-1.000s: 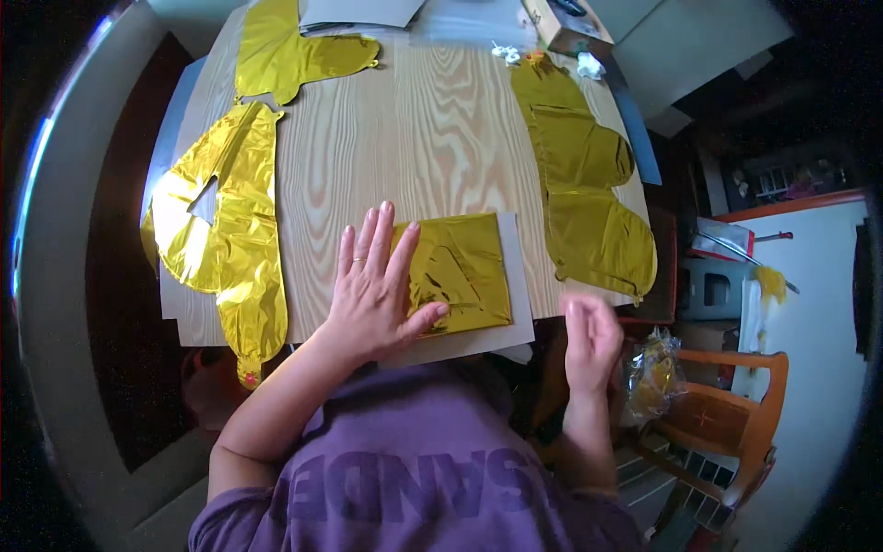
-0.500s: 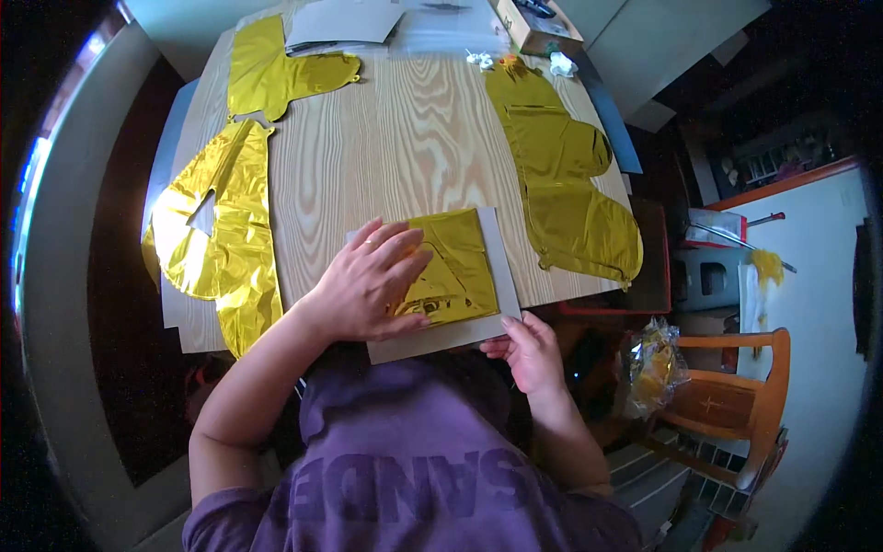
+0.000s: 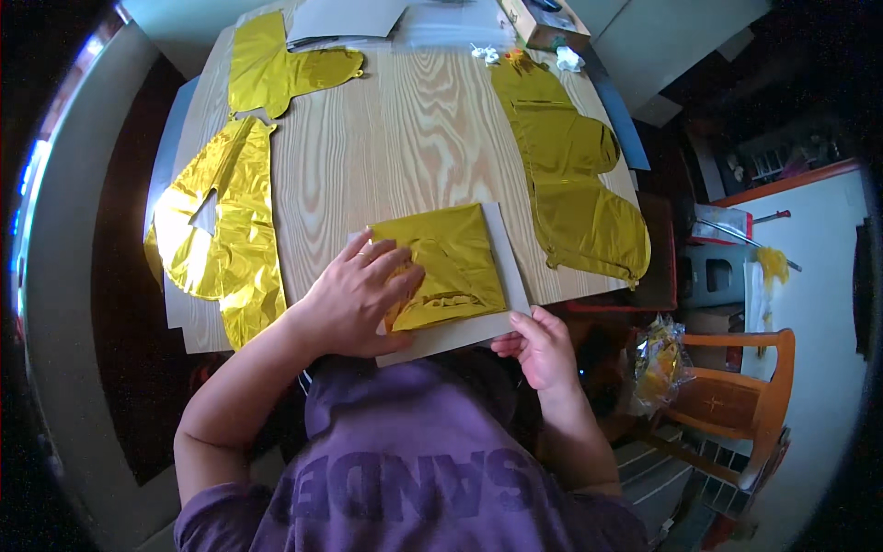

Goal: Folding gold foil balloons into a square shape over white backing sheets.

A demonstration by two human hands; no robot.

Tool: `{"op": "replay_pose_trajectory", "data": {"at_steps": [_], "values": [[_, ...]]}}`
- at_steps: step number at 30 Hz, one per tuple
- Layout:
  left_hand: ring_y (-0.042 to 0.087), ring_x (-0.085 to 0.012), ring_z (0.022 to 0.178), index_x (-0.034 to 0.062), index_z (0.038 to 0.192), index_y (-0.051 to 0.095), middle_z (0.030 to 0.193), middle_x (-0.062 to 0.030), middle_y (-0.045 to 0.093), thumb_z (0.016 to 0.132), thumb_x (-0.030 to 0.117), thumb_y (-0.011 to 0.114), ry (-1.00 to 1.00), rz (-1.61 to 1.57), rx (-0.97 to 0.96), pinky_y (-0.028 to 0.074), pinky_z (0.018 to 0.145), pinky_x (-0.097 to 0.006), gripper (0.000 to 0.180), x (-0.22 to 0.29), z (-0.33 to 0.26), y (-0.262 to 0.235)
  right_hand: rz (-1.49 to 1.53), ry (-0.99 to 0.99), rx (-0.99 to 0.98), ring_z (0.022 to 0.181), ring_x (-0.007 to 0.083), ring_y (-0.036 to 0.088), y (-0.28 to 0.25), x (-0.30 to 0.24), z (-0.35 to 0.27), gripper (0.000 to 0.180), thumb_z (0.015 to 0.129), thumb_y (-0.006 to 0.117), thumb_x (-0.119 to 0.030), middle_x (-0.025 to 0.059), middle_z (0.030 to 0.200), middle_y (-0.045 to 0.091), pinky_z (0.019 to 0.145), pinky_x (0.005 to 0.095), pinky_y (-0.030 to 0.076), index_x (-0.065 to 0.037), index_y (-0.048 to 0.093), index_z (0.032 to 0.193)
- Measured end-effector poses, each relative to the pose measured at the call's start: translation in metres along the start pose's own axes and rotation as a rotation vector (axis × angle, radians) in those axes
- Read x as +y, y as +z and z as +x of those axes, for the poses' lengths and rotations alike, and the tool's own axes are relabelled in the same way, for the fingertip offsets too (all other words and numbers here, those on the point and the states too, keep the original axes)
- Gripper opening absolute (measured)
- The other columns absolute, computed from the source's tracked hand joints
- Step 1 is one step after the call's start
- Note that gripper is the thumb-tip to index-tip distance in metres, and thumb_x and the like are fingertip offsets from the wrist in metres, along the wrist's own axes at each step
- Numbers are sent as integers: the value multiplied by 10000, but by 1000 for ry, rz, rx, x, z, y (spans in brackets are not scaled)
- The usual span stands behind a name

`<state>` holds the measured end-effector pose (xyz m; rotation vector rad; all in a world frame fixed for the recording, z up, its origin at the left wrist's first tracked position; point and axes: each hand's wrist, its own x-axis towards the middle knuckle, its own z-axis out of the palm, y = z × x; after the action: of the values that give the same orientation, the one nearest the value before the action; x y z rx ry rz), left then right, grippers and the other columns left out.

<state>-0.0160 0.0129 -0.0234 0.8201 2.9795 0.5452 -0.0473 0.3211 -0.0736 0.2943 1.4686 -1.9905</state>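
Near the table's front edge lies a folded gold foil balloon point(image 3: 451, 262) on a grey cardboard sheet point(image 3: 517, 281). My left hand point(image 3: 354, 299) rests over the balloon's left side, its fingers apart and slightly bent, fingertips on the foil. Part of that left edge is hidden beneath the hand. At the near right corner my right hand point(image 3: 544, 350) pinches the cardboard, thumb on top and fingers underneath.
Flat gold foil balloons lie on the left point(image 3: 244, 166) and right point(image 3: 579, 175) of the wooden table point(image 3: 418, 120). At the back are pale sheets point(image 3: 345, 18), an open box point(image 3: 552, 28) and white crumpled bits point(image 3: 568, 60). A chair point(image 3: 722, 400) with a clear plastic bag point(image 3: 660, 368) stands at right.
My left hand has slid slightly left and nearer to me, exposing more of the foil. The foil's near edge looks less flat. My right hand still holds the cardboard corner.
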Motion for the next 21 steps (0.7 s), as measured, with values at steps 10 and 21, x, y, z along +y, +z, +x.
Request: {"op": "replay_pose_trajectory", "data": {"at_steps": [10,21], "values": [[465,-437,1348,40,1354,539,1417,-262,501,617,412,788,-6,93,-38,261,1198,-590,862,2,-3,16,-1122,-597,319,730,242,658,15,-17,-18,294,854,765,-211,85,824,643,659,376,541,-36,608,1031],[523,-415,1284,34,1303,570,1323,-255,561,635,412,782,46,69,77,279,1195,-563,796,1,-4,16,-1739,-1329,-167,1117,339,617,57,-14,20,264,894,557,-123,208,1139,651,1087,528,417,25,637,1097]]}}
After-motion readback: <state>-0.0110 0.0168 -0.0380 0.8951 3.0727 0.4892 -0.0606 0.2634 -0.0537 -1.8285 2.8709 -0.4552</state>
